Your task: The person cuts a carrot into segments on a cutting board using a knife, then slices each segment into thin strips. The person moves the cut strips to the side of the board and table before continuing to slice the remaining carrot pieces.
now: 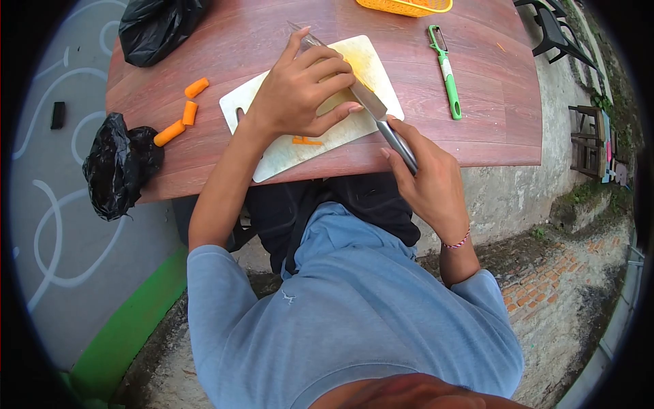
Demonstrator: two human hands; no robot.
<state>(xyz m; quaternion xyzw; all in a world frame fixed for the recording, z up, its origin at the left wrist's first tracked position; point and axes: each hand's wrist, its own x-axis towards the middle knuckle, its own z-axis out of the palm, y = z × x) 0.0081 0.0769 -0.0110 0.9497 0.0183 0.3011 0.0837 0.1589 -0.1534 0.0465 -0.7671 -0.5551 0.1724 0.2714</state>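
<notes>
My right hand (429,175) is closed around the grey handle of a kitchen knife (370,102). The blade points up and to the left across a white cutting board (276,160) with a yellow-orange stain. Over the board, my left hand (303,88) has its fingers spread, the fingertips right at the blade and hiding part of it. Small orange carrot strips (306,141) lie on the board below that hand. Left of the board, several peeled carrot pieces (170,132) rest on the wooden table (487,140).
A green-handled peeler (447,78) lies right of the board. At the far edge stands a yellow basket (409,7). Black plastic bags (112,170) sit at the table's left corner and top left. A dark chair (555,34) is beyond the right side.
</notes>
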